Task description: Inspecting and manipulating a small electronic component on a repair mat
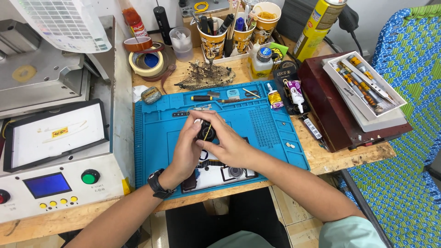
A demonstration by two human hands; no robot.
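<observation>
Head view: both hands meet over the middle of the blue work mat (275, 133) on the wooden tabletop (340, 158). Left hand (186, 149) and right hand (227, 144) have their fingers clamped on a small black round part (205, 131). Screwdriver (202, 98) lies on the mat's far edge; tape rolls (147, 62) sit far left.

small black part (205, 132) mostly hidden by fingers, yellow spray can (320, 28) top cut off
</observation>
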